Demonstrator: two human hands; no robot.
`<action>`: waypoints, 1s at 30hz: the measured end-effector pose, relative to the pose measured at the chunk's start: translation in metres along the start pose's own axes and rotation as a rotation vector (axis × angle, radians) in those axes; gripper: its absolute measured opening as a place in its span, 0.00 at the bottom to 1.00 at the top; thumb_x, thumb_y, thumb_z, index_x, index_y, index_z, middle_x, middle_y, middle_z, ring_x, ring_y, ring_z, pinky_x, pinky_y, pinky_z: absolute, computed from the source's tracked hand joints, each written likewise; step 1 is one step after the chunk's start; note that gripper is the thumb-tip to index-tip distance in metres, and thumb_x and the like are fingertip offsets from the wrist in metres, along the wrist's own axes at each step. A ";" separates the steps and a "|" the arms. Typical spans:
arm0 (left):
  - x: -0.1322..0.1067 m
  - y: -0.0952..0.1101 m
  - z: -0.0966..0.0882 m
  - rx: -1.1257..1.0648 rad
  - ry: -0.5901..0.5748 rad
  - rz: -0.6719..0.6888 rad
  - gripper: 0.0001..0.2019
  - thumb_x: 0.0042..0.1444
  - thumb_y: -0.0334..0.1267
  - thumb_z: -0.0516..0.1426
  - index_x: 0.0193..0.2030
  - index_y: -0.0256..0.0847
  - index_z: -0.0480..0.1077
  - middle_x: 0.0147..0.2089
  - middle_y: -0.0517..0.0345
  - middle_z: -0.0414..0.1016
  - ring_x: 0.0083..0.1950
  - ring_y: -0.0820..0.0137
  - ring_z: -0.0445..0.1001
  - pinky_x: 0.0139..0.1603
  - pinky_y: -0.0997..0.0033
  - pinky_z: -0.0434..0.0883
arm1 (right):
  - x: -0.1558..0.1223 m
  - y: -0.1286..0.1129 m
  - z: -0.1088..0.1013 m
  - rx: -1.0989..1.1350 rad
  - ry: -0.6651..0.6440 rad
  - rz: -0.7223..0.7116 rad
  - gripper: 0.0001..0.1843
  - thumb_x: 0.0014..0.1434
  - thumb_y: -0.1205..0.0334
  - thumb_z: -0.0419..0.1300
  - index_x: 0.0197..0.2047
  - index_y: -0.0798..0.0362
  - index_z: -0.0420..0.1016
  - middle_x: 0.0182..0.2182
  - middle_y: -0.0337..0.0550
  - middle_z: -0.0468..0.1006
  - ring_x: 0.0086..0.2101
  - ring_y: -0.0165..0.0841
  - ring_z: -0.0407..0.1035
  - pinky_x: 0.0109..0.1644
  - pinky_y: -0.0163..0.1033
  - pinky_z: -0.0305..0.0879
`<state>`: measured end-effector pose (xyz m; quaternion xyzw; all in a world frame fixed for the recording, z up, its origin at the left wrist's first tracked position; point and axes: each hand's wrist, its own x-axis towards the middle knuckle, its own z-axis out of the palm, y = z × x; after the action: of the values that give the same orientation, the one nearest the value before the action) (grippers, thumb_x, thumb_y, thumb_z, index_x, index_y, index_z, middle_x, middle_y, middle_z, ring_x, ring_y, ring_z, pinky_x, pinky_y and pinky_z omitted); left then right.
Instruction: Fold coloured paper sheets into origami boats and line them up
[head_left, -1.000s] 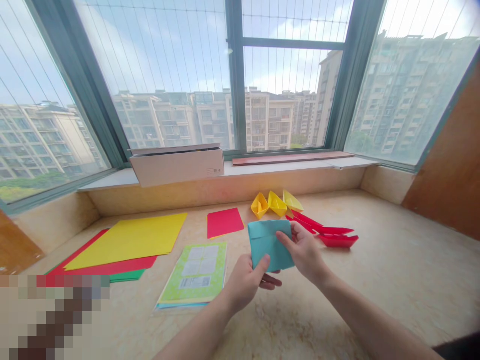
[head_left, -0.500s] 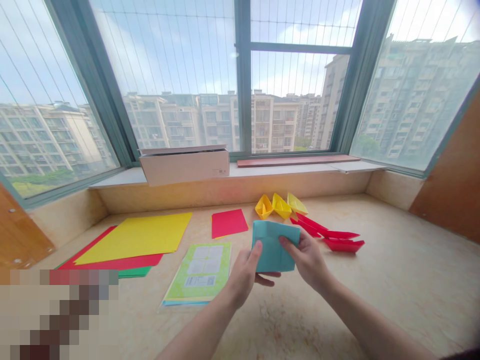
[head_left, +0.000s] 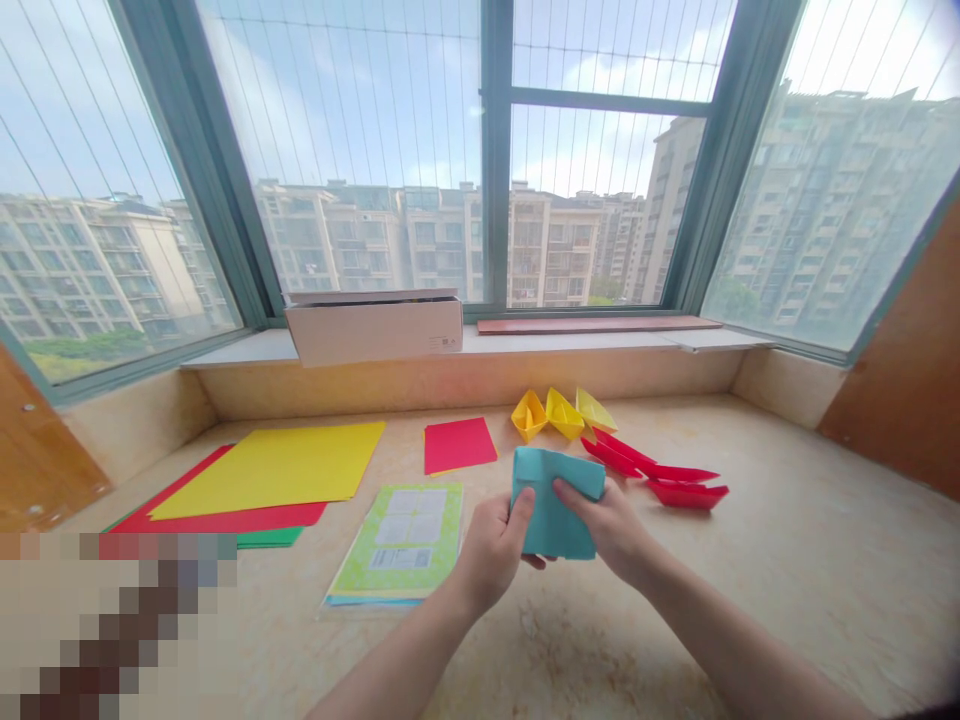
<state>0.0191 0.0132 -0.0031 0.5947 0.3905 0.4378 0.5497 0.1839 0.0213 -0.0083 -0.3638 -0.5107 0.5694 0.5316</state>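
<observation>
Left hand [head_left: 495, 548] and right hand [head_left: 616, 530] both pinching a folded teal paper rectangle [head_left: 556, 525], one per side — held above beige marble-patterned counter [head_left: 817, 570], red folded-paper boats [head_left: 661, 472] lying just beyond right hand

At the frame's lower centre, the person's left hand [head_left: 491, 545] and right hand [head_left: 619, 530] make two, with one blue paper [head_left: 559, 520]. Right of centre sit three yellow boats [head_left: 564, 418]; overlapping red boats [head_left: 686, 495] defy an exact count. Left of centre: one green packet [head_left: 409, 527]; upper left of centre, one white box [head_left: 375, 335].
</observation>
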 end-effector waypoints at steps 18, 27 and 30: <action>-0.003 0.015 -0.001 -0.123 0.039 -0.172 0.40 0.57 0.70 0.46 0.40 0.28 0.75 0.26 0.43 0.79 0.23 0.60 0.79 0.18 0.71 0.72 | -0.015 0.004 0.015 -0.538 0.059 -0.376 0.18 0.68 0.53 0.54 0.34 0.54 0.78 0.26 0.41 0.78 0.20 0.32 0.72 0.22 0.34 0.69; -0.001 0.007 0.004 -0.016 0.143 -0.175 0.42 0.56 0.73 0.43 0.31 0.29 0.75 0.17 0.46 0.74 0.17 0.62 0.75 0.15 0.72 0.67 | -0.018 0.005 0.016 -0.968 -0.010 -0.729 0.20 0.63 0.63 0.58 0.58 0.52 0.76 0.48 0.53 0.82 0.48 0.48 0.78 0.57 0.54 0.72; -0.002 0.009 0.004 -0.004 0.178 -0.180 0.42 0.55 0.74 0.44 0.32 0.29 0.75 0.17 0.46 0.73 0.19 0.60 0.76 0.16 0.70 0.68 | -0.018 0.014 0.012 -1.163 0.038 -0.886 0.27 0.61 0.67 0.61 0.64 0.58 0.70 0.54 0.60 0.78 0.55 0.52 0.73 0.60 0.58 0.69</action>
<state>0.0219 0.0092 0.0055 0.5150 0.4885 0.4386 0.5512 0.1719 0.0026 -0.0213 -0.3562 -0.8206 -0.0688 0.4416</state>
